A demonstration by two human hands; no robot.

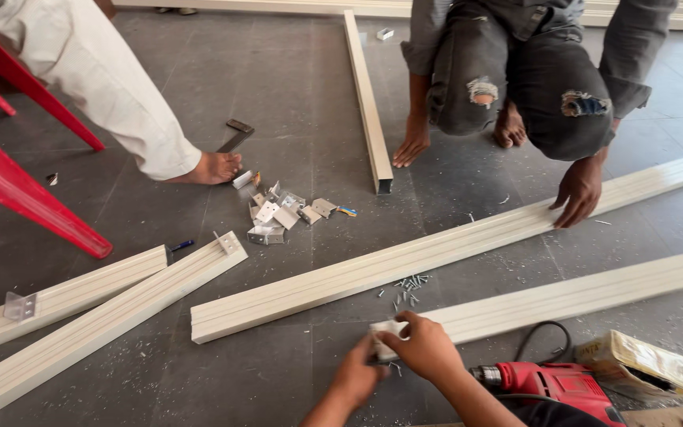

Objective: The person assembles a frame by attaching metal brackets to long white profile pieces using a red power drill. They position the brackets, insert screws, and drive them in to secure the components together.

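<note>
- Cream plastic channel bar [563, 296]: its near end is pinched by the right hand [424, 348].
- Left hand [357, 379], closed, presses a small metal bracket [385, 348] there; best kept square.
- Loose screws [409, 289] lie beside that end.

Bright even daylight, soft faint shadows, sharp focus, slight edge stretch

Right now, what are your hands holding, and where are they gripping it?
Both hands are at the near end of a cream bar. The right hand grips over that end; the left hand pinches a small pale piece against it. What that piece is cannot be told.
</note>
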